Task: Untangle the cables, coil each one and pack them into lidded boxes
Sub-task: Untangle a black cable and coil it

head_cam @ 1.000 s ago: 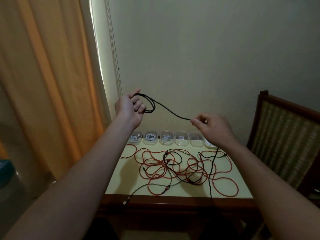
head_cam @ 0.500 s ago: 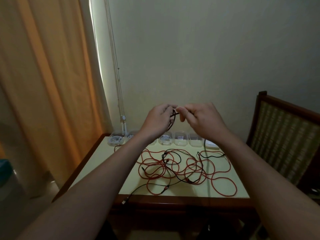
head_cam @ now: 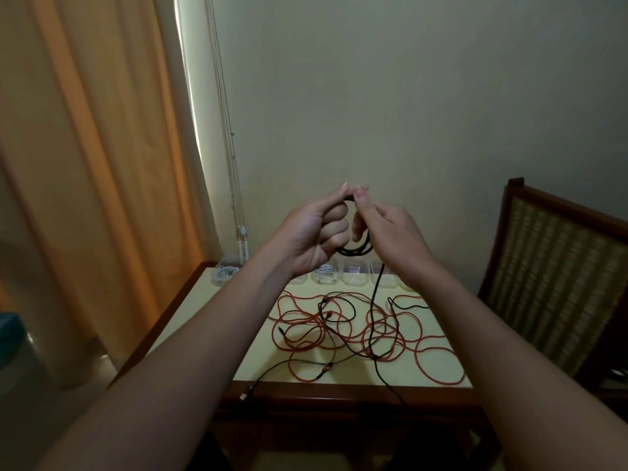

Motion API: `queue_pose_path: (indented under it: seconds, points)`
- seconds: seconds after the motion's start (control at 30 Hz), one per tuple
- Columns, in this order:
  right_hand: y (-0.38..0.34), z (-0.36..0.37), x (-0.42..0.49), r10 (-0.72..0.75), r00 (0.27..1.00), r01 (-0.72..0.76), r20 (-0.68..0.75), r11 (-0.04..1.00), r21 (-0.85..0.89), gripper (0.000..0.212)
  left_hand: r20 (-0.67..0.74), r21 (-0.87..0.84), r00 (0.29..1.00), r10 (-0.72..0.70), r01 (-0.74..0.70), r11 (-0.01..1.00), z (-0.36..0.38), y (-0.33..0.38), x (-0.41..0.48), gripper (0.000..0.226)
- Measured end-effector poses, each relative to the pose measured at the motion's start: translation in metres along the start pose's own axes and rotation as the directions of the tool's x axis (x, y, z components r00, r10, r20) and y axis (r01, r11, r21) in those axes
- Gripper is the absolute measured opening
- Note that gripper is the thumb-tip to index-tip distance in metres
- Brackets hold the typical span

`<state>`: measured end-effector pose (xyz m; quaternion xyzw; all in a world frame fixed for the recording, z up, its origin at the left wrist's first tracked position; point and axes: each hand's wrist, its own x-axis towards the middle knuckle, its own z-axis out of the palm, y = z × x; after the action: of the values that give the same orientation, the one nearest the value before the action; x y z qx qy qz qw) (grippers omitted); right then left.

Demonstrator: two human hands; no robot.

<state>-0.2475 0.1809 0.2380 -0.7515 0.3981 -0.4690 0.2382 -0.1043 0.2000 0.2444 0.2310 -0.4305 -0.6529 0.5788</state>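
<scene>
Both hands are up over the table (head_cam: 210, 321). I see the left hand (head_cam: 316, 232) curled round the coiled black cable (head_cam: 355, 250) and the right hand (head_cam: 390, 236) pinching its top loop. The tail drops into the red cables (head_cam: 424, 338). The wrists hide part of the clear boxes (head_cam: 355, 277). Chair (head_cam: 557, 266) right, curtain (head_cam: 85, 164) left.

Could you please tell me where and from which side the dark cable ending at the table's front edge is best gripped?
Grip its plug from the near side: it overhangs the table edge, clear of the red cable tangle, so a pinch there should be unobstructed.
</scene>
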Motion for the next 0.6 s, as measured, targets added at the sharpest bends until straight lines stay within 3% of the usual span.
queue_pose_path:
  seconds: [0.1, 0.33, 0.6]
  points:
    - [-0.004, 0.004, 0.002, 0.058, 0.998, -0.061, 0.024, 0.991, 0.117, 0.059, 0.004, -0.002, 1.000, -0.006, 0.006, 1.000, -0.002, 0.001, -0.001, 0.025]
    - [0.003, 0.002, 0.001, 0.076, 0.996, -0.079, 0.039, 0.994, 0.076, 0.049, -0.049, 0.396, 0.998, 0.026, -0.005, 0.918, -0.015, 0.008, -0.009, 0.033]
    - [0.005, 0.010, 0.007, 0.086, 0.994, -0.096, 0.064, 0.980, 0.175, 0.048, -0.056, 0.474, 0.991, 0.117, -0.077, 0.877, -0.004, -0.005, -0.007, 0.023]
